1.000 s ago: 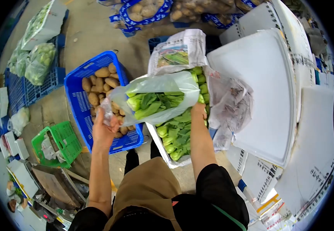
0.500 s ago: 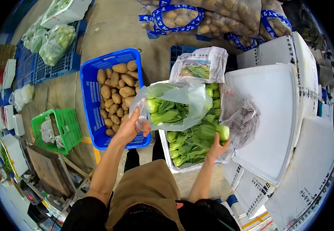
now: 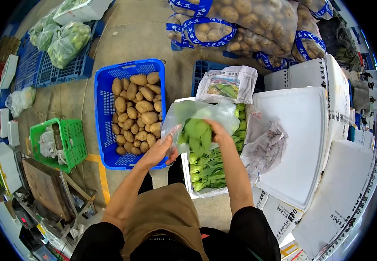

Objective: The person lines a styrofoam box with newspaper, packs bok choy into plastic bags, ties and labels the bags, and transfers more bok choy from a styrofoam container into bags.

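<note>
My left hand pinches the near-left edge of a clear plastic bag, which is spread over the box. My right hand grips a bunch of bok choy at the bag, its leaves pointing toward me. Its stem end is partly hidden by the hand and the bag. Beneath is a white foam box with rows of bok choy in it. Whether other bok choy lies inside the bag, I cannot tell.
A blue crate of potatoes stands left of the foam box. Newspaper lies at the box's far edge. White foam lids and boxes crowd the right. Potato sacks lie beyond; a green crate stands at left.
My right hand has moved left and away from me, carrying the bok choy from the box's right side to the bag. The left hand stays on the bag's edge.
</note>
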The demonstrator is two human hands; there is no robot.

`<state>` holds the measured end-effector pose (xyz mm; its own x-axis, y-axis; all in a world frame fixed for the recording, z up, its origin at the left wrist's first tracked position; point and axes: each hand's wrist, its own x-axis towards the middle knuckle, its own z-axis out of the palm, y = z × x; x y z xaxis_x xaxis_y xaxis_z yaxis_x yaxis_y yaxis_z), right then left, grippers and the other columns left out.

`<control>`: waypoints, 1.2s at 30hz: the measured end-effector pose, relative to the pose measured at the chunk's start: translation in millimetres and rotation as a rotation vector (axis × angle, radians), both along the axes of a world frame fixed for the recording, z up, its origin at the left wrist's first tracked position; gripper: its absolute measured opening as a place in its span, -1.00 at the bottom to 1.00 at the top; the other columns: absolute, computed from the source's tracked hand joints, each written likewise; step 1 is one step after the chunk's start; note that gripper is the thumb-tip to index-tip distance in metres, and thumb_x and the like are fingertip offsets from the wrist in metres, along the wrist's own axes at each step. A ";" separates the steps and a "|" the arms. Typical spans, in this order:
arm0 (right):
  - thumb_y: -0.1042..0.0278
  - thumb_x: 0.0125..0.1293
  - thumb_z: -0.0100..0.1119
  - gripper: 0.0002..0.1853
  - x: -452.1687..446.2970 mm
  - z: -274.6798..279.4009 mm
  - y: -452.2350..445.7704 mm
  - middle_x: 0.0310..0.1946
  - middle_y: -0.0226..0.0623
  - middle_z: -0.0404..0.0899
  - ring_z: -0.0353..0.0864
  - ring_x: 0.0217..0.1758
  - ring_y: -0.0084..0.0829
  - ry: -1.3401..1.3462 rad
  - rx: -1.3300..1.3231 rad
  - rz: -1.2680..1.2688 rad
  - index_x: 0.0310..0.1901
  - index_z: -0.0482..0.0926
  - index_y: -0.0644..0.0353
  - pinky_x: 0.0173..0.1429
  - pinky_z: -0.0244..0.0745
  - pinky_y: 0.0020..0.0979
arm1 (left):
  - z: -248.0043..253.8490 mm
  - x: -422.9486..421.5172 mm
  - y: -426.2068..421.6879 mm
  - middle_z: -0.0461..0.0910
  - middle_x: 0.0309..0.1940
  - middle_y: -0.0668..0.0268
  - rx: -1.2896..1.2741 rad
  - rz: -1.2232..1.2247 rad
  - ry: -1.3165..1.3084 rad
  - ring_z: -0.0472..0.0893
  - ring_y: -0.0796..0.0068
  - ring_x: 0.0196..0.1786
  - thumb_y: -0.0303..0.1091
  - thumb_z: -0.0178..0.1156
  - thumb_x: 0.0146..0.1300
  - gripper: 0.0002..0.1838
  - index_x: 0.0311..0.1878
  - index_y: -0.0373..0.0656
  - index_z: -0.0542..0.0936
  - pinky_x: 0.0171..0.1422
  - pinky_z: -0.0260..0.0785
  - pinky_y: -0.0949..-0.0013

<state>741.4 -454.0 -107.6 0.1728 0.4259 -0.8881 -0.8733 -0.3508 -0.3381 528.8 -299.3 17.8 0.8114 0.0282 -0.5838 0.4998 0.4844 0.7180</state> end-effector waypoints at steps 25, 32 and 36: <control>0.17 0.25 0.18 -0.35 -44.8 101.0 -130.5 0.01 0.01 0.52 0.58 -0.08 -0.32 -0.461 0.339 0.062 0.26 0.23 0.39 -0.05 0.49 -0.38 | 64.0 -39.3 -41.3 0.22 -0.79 0.38 -0.301 0.330 0.107 0.22 0.50 -0.76 0.12 -0.45 0.45 -0.40 0.41 -0.01 0.10 -0.16 0.33 0.29; -0.06 0.20 0.18 -0.20 63.8 -119.3 -112.7 0.37 0.08 0.02 0.07 0.37 0.07 -0.639 -0.554 -0.520 0.40 0.09 0.01 0.16 0.32 0.01 | 64.0 -49.4 -37.5 0.22 -0.78 0.38 -0.287 0.478 0.223 0.19 0.52 -0.77 0.12 -0.46 0.46 -0.43 0.39 0.09 0.16 -0.05 0.28 0.20; -0.36 0.18 -0.02 -0.16 129.5 -132.6 -63.0 0.40 0.30 -0.42 0.14 0.28 0.38 -0.292 -0.988 -0.255 0.41 0.07 -0.12 0.22 0.24 0.12 | 59.6 -55.6 -36.7 0.24 -0.78 0.36 -0.263 0.492 0.208 0.21 0.50 -0.75 0.10 -0.46 0.46 -0.44 0.40 0.11 0.16 -0.04 0.29 0.20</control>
<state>870.9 -517.0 -240.1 0.4176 -0.5414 -0.7297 -0.8908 -0.4024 -0.2112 473.2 -336.0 77.3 0.6073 0.2051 -0.7676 0.2889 0.8430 0.4538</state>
